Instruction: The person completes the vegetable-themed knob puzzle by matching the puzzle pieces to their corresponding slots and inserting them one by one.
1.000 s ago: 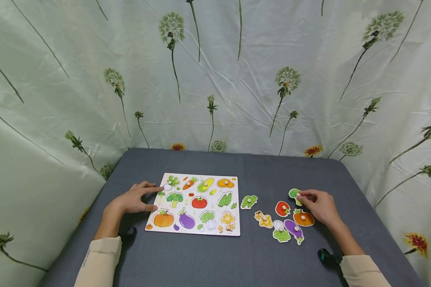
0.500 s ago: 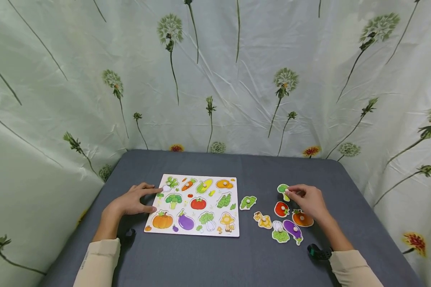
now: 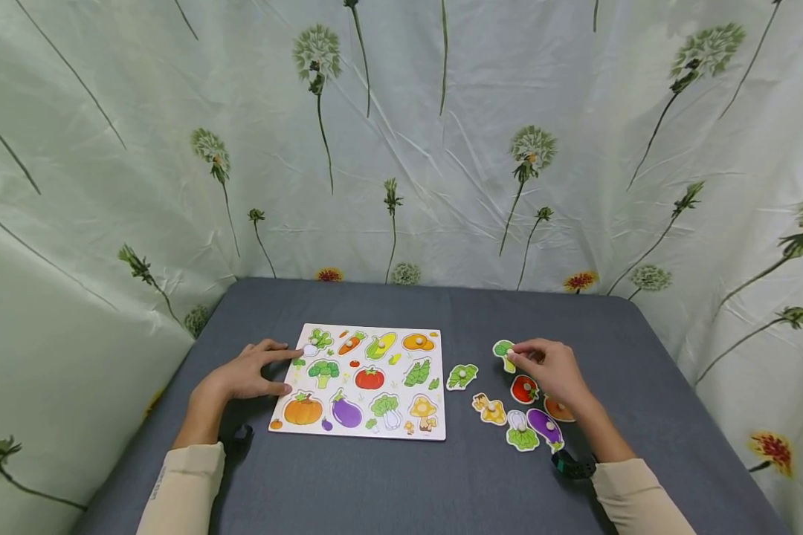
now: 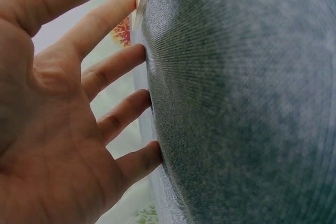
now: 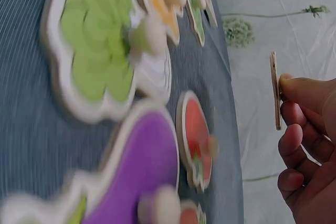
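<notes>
My right hand (image 3: pixel 554 369) pinches the knob of a broccoli puzzle piece (image 3: pixel 503 355) between thumb and fingertips. In the right wrist view that piece (image 5: pixel 275 92) shows edge-on, raised off the table. My left hand (image 3: pixel 246 373) lies at the left edge of the white vegetable puzzle board (image 3: pixel 357 437), thumb and forefinger spread onto it. The left wrist view shows the fingers of that hand (image 4: pixel 58 98) extended. In the board's top row, the radish, carrot, corn and potato spots have knobs. The broccoli outline (image 3: pixel 324 373) on the board bears no knob.
Loose knobbed pieces lie right of the board: peas (image 3: pixel 462 377), mushroom (image 3: pixel 490 409), tomato (image 3: pixel 525 389), cabbage (image 3: pixel 523 435), eggplant (image 3: pixel 545 427) and pumpkin (image 3: pixel 557 409), partly behind the right wrist. A grey cloth covers the table (image 3: pixel 375 487); a flowered curtain (image 3: pixel 455 186) hangs behind.
My right hand has carried the broccoli piece leftward, from above the pumpkin piece to beyond the tomato piece. The left hand has stayed at the board's edge.
</notes>
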A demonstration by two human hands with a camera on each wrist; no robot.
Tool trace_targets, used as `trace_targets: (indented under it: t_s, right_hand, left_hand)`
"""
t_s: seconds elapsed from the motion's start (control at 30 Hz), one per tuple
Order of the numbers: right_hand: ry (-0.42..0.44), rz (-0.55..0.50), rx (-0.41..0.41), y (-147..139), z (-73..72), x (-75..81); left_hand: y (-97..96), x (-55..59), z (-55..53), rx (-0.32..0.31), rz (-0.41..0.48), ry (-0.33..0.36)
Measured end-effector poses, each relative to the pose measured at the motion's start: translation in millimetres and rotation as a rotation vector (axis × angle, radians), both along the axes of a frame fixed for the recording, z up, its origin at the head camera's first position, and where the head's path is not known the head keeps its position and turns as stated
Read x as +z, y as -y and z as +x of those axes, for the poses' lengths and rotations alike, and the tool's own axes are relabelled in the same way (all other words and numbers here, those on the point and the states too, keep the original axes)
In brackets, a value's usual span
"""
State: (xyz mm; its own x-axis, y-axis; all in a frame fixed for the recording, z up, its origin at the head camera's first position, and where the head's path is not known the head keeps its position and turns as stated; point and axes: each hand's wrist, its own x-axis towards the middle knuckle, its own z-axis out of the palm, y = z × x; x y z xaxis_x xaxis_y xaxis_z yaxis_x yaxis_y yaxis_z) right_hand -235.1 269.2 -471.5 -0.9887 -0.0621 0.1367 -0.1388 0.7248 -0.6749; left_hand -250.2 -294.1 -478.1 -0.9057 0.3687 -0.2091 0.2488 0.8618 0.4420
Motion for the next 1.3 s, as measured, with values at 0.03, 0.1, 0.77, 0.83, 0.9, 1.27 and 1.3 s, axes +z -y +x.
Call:
trace_targets:
  t_s: [0.03, 0.1, 0.77, 0.83, 0.9, 1.27, 1.3]
  right_hand:
    - [0.0, -0.004, 0.009, 3, -0.4, -0.3]
    - [0.001, -0.017, 0.022, 10, -1.6, -0.7]
    - [-0.012, -0.079, 0.126, 81, -16.7, 3.7]
    - [-0.014, -0.084, 0.138, 88, -16.7, 3.9]
    - [-0.012, -0.089, 0.145, 96, -17.3, 3.3]
    - [0.003, -0.129, 0.171, 133, -18.6, 6.0]
    - [-0.002, -0.133, 0.174, 135, -18.9, 5.8]
  left_hand:
    - [-0.1, -0.1, -0.1, 0.001, -0.001, 0.0]
    - [-0.2, -0.2, -0.3, 0.003, -0.001, -0.001]
    - [-0.9, 0.3, -0.8, 0.0, 0.012, -0.004]
    - [-0.2, 0.0, -0.3, -0.001, 0.011, -0.004]
    - [0.3, -0.4, 0.2, 0.003, 0.012, -0.001]
    - [-0.5, 1.6, 0.5, 0.001, 0.001, 0.009]
    - [-0.7, 1.8, 0.4, 0.002, 0.004, 0.01]
